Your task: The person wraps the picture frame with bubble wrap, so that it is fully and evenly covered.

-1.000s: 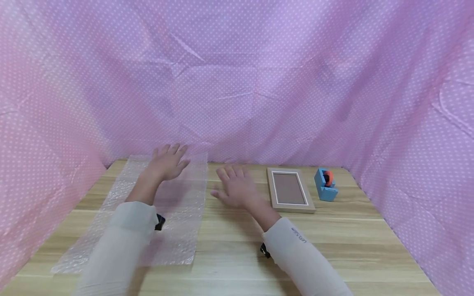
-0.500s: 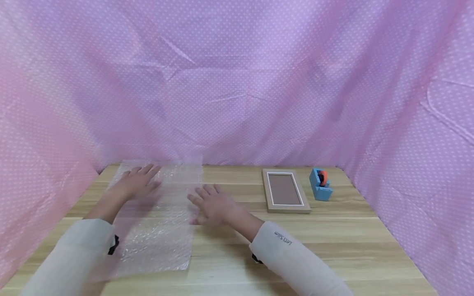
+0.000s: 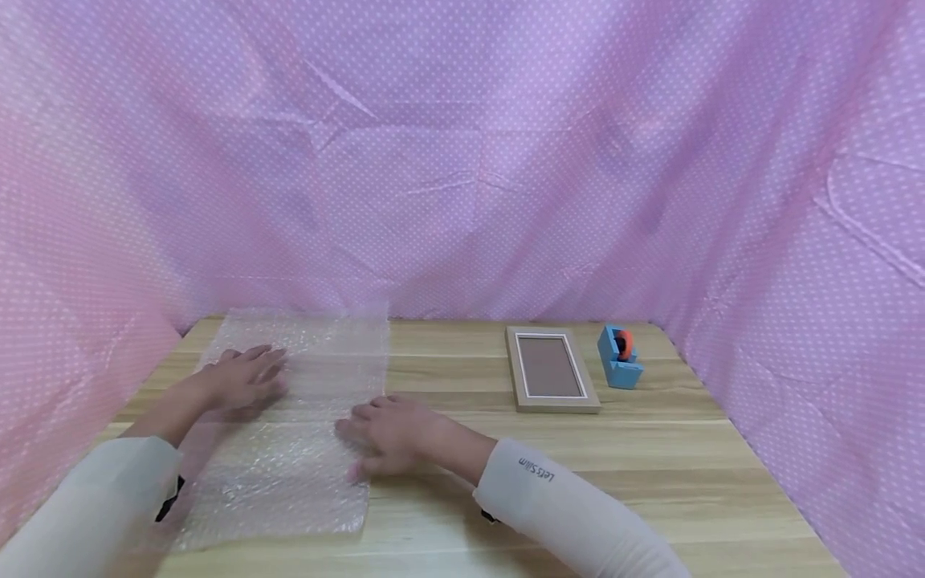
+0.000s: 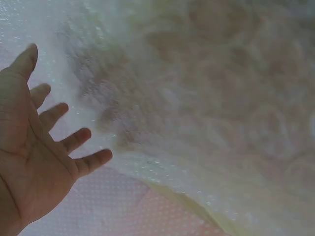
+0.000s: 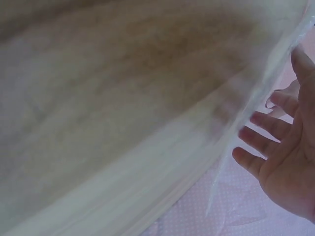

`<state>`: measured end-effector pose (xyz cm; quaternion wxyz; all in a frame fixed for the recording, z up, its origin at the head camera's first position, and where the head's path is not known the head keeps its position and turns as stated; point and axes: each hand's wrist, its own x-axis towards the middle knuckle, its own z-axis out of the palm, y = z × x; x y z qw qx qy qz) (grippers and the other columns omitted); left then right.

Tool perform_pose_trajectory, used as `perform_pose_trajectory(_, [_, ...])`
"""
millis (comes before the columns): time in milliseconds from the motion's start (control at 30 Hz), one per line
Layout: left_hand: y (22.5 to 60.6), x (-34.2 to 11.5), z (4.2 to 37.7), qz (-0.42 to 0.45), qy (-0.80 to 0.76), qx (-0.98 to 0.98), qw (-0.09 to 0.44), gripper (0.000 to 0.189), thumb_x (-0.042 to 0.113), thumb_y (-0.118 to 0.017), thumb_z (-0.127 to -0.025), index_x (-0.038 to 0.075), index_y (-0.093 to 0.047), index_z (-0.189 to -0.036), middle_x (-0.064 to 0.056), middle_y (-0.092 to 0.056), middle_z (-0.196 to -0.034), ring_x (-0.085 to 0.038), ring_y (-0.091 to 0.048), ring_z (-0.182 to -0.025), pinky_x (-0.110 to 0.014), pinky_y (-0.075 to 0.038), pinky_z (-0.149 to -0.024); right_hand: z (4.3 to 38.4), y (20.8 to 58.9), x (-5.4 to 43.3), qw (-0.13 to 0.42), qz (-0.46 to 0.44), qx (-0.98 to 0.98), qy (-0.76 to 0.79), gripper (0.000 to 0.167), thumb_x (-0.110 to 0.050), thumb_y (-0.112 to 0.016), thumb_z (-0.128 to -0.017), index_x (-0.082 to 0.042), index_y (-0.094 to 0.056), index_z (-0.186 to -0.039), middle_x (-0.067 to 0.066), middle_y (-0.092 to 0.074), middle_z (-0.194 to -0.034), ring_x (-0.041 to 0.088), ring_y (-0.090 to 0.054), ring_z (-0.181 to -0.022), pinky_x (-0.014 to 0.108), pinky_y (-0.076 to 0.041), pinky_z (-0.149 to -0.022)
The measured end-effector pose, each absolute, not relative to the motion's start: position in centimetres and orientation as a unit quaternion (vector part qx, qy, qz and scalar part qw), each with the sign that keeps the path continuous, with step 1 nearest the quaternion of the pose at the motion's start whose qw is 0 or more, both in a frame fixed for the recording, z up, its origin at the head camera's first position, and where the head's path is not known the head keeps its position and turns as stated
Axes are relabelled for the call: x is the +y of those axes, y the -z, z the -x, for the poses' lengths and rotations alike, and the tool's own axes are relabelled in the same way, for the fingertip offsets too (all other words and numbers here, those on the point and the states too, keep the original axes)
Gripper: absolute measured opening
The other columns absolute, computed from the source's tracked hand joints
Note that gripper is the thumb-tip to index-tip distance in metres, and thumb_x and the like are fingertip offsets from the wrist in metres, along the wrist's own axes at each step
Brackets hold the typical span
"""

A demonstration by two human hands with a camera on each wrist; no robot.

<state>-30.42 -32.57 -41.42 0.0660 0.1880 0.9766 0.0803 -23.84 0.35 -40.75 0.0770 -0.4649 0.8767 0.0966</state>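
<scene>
A clear sheet of bubble wrap (image 3: 289, 490) lies spread over the left part of the wooden table (image 3: 448, 353). Over its left side is my left hand (image 3: 238, 380), fingers spread and relaxed, holding nothing. In the left wrist view the left palm (image 4: 39, 152) faces the wrap with a gap visible below the fingers. My right hand (image 3: 393, 433) is at the wrap's right edge, its fingers reaching over that edge. The right wrist view has the right hand (image 5: 290, 152) with loosely bent fingers close to the wrap's edge; nothing is gripped.
A wooden picture frame (image 3: 515, 377) with a white inner border lies flat to the right. Beside it stands a blue tape dispenser (image 3: 621, 376) with an orange roll. Pink dotted cloth (image 3: 462, 160) hangs behind and along both sides of the table.
Both hands have moved left and toward me, the left to the wrap's left side, the right from bare table to the wrap's right edge. The view has shifted slightly.
</scene>
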Motion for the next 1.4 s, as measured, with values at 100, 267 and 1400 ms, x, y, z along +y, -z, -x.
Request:
perform_pose_trajectory(100, [41.5,-32.6,30.3,-0.196,-0.089,0.974,0.077,0.077,0.055,-0.055,-0.101,-0.003,-0.043,-0.151,-0.037,-0.035,-0.153,-0.07,-0.036,-0.125,-0.083,-0.037,-0.09,23.8,41.1,0.3,0.063,0.48,0.869,-0.104,0.081,-0.077,-0.039,-0.095,-0.029,-0.033,-0.16,-0.002,-0.044,-0.157,0.019,-0.044,-0.141,0.033,-0.035,-0.118])
perform_pose_trajectory(267, [41.6,-32.4,30.2,-0.201,-0.093,0.972,0.08,0.079,0.056,-0.06,-0.099,-0.004,-0.046,-0.149,-0.037,-0.038,-0.151,-0.067,-0.038,-0.125,-0.08,-0.04,-0.089,23.7,41.5,0.5,0.039,0.492,0.862,-0.117,0.08,-0.078,-0.041,-0.094,-0.026,-0.042,-0.155,0.0,-0.049,-0.151,0.018,-0.049,-0.133,0.03,-0.039,-0.114])
perform_pose_trajectory(1400, [40.8,-28.1,30.7,-0.255,-0.087,0.958,0.098,0.08,0.062,-0.067,-0.091,0.01,-0.051,-0.15,-0.026,-0.045,-0.152,-0.057,-0.04,-0.133,-0.083,-0.031,-0.098,23.0,41.7,7.2,0.013,0.51,0.855,-0.094,0.061,-0.07,-0.05,-0.096,-0.023,-0.053,-0.136,-0.001,-0.057,-0.134,0.017,-0.054,-0.118,0.031,-0.046,-0.104])
